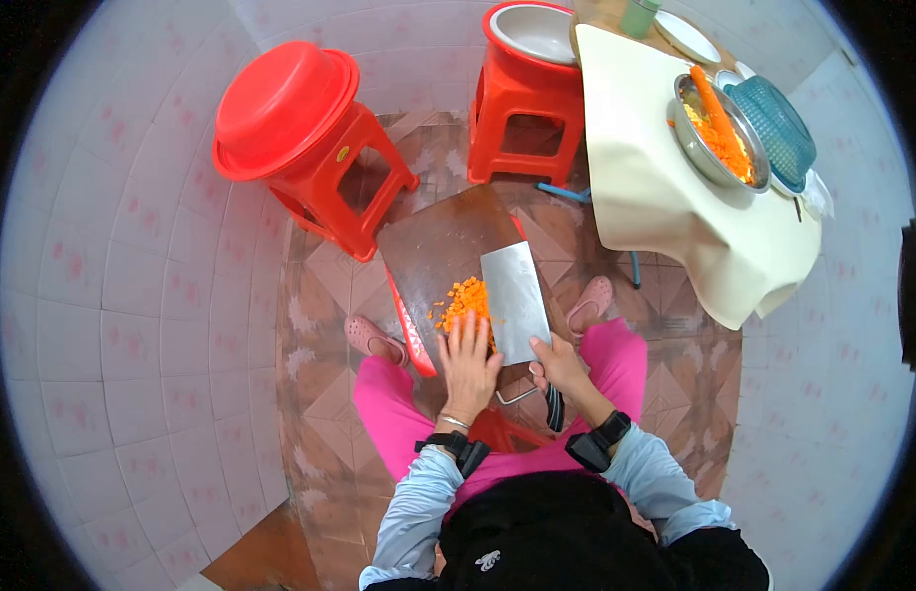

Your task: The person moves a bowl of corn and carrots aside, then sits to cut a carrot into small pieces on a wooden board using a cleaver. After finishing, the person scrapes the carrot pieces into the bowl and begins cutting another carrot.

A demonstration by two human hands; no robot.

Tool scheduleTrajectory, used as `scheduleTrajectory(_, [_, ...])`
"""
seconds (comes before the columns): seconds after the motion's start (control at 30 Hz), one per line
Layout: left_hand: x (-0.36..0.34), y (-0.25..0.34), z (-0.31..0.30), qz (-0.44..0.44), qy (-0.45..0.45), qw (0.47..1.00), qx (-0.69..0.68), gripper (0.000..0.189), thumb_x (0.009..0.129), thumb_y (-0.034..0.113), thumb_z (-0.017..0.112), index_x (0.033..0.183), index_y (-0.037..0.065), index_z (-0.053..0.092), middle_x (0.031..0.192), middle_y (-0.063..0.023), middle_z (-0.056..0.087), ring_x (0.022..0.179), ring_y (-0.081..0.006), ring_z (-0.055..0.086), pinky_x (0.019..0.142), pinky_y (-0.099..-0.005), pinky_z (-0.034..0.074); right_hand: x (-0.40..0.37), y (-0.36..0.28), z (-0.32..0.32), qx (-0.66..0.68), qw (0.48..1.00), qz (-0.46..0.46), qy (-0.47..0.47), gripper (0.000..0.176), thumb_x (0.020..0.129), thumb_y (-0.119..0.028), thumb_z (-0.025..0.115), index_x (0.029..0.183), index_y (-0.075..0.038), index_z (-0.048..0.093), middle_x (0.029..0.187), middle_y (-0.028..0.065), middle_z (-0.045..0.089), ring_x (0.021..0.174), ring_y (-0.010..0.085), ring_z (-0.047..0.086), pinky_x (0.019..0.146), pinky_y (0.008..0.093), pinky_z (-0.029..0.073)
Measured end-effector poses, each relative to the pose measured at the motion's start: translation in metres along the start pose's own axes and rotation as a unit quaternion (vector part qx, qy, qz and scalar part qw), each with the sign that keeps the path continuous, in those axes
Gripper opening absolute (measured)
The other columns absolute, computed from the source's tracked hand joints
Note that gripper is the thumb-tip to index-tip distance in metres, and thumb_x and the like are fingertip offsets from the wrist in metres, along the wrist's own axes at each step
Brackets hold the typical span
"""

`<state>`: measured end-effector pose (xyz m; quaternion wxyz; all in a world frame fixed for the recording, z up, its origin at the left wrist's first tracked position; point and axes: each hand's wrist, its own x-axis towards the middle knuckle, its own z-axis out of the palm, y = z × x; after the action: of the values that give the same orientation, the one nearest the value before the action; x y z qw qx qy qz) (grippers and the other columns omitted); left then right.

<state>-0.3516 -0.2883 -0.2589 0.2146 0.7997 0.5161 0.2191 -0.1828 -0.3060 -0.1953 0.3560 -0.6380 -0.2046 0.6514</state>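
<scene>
A dark wooden cutting board [443, 236] lies between my knees, with a pile of diced carrot [465, 298] on it. My left hand [467, 369] is open, its fingers spread over the near side of the pile and hiding part of it. My right hand [561, 366] is closed on a cleaver [515, 295], gripping it where the black handle meets the blade. The broad metal blade rests flat or nearly so along the right side of the carrot, covering some of the board.
A red stool [345, 187] at the left bears an upturned red basin [286, 108]. Another red stool [525, 118] holds a pale-lined basin [537, 32]. At the right, a cloth-covered table [635, 187] carries a metal bowl [699, 153] of carrot and a teal basket [773, 123].
</scene>
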Motion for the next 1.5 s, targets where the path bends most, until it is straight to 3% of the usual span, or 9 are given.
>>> scheduleTrajectory(0.1, [0.003, -0.007, -0.002, -0.025, 0.008, 1.0, 0.003, 0.065, 0.088, 0.036, 0.053, 0.143, 0.008, 0.034, 0.152, -0.0138, 0.023, 0.141, -0.0345, 0.016, 0.11, -0.0576, 0.01, -0.001, 0.004, -0.007, -0.006, 1.0, -0.015, 0.001, 0.028, 0.096, -0.027, 0.05, 0.108, -0.002, 0.053, 0.057, 0.0023, 0.047, 0.037, 0.0101, 0.041, 0.033, 0.0259, 0.037])
scheduleTrajectory(0.2, [0.012, 0.019, -0.012, 0.086, -0.063, 0.994, 0.022, 0.064, 0.09, 0.041, 0.05, 0.143, 0.009, 0.034, 0.153, -0.013, 0.021, 0.141, -0.0358, 0.017, 0.11, -0.0591, 0.011, -0.007, 0.008, -0.009, -0.017, 1.0, -0.016, 0.003, 0.029, 0.096, -0.026, 0.05, 0.11, -0.001, 0.052, 0.058, 0.003, 0.048, 0.037, 0.0107, 0.041, 0.033, 0.0266, 0.036])
scheduleTrajectory(0.43, [0.042, -0.01, -0.002, 0.015, 0.0, 1.0, 0.018, 0.065, 0.092, 0.038, 0.046, 0.144, 0.004, 0.03, 0.154, -0.0139, 0.018, 0.142, -0.0361, 0.013, 0.11, -0.0589, 0.009, -0.027, 0.024, -0.031, -0.027, 0.999, -0.016, -0.023, 0.025, 0.096, -0.027, 0.05, 0.105, -0.004, 0.054, 0.056, -0.0006, 0.045, 0.039, 0.0086, 0.043, 0.035, 0.0244, 0.035])
scheduleTrajectory(0.53, [0.04, -0.019, -0.015, -0.009, 0.012, 1.0, -0.003, 0.062, 0.093, 0.035, 0.045, 0.144, 0.002, 0.03, 0.153, -0.0149, 0.019, 0.142, -0.0359, 0.012, 0.112, -0.0555, 0.009, -0.023, 0.035, -0.041, -0.247, 0.942, -0.221, 0.043, 0.025, 0.095, -0.026, 0.052, 0.106, -0.004, 0.055, 0.054, 0.0018, 0.047, 0.038, 0.0144, 0.044, 0.037, 0.0279, 0.037])
scheduleTrajectory(0.6, [0.033, -0.031, -0.022, -0.033, 0.042, 0.997, -0.05, 0.055, 0.097, 0.033, 0.037, 0.143, 0.002, 0.031, 0.153, -0.0162, 0.019, 0.142, -0.0351, 0.014, 0.114, -0.0485, 0.01, -0.033, 0.024, -0.042, -0.495, 0.788, -0.339, 0.138, 0.024, 0.085, -0.023, 0.06, 0.106, -0.01, 0.059, 0.065, 0.0117, 0.053, 0.057, 0.0273, 0.057, 0.053, 0.0372, 0.045])
scheduleTrajectory(0.8, [0.017, -0.037, -0.079, -0.019, 0.048, 0.976, -0.212, 0.055, 0.102, 0.036, 0.019, 0.143, 0.002, 0.031, 0.152, -0.0184, 0.02, 0.142, -0.0337, 0.013, 0.115, -0.0426, 0.01, -0.017, -0.001, -0.072, -0.626, 0.559, -0.521, 0.156, 0.027, 0.074, -0.016, 0.059, 0.101, -0.013, 0.06, 0.072, 0.0032, 0.048, 0.066, 0.0205, 0.053, 0.059, 0.0349, 0.039])
scheduleTrajectory(0.97, [0.008, -0.015, -0.082, 0.132, -0.127, 0.981, -0.058, 0.061, 0.094, 0.039, 0.041, 0.145, 0.008, 0.03, 0.153, -0.014, 0.022, 0.142, -0.0351, 0.014, 0.113, -0.0516, 0.011, -0.006, -0.016, -0.074, -0.629, 0.544, -0.547, 0.094, 0.018, 0.075, -0.014, 0.055, 0.093, -0.011, 0.056, 0.076, 0.0026, 0.049, 0.072, 0.0192, 0.052, 0.064, 0.0327, 0.039])
scheduleTrajectory(1.13, [0.011, 0.023, -0.08, 0.279, -0.266, 0.922, 0.045, 0.069, 0.091, 0.052, 0.041, 0.144, 0.008, 0.031, 0.153, -0.0102, 0.023, 0.143, -0.0294, 0.015, 0.113, -0.0544, 0.011, 0.01, -0.024, -0.071, -0.629, 0.513, -0.583, 0.034, 0.01, 0.077, -0.016, 0.053, 0.086, -0.012, 0.051, 0.077, 0.0022, 0.047, 0.074, 0.0181, 0.051, 0.065, 0.0313, 0.039])
scheduleTrajectory(1.5, [0.049, -0.034, -0.046, 0.224, -0.254, 0.938, 0.071, 0.073, 0.091, 0.052, 0.04, 0.146, 0.006, 0.025, 0.153, -0.0112, 0.02, 0.142, -0.0318, 0.013, 0.113, -0.0547, 0.007, 0.05, -0.034, -0.046, -0.645, 0.437, -0.624, -0.063, 0.007, 0.079, -0.02, 0.051, 0.079, -0.014, 0.047, 0.072, -0.0001, 0.046, 0.07, 0.0152, 0.051, 0.062, 0.0298, 0.038])
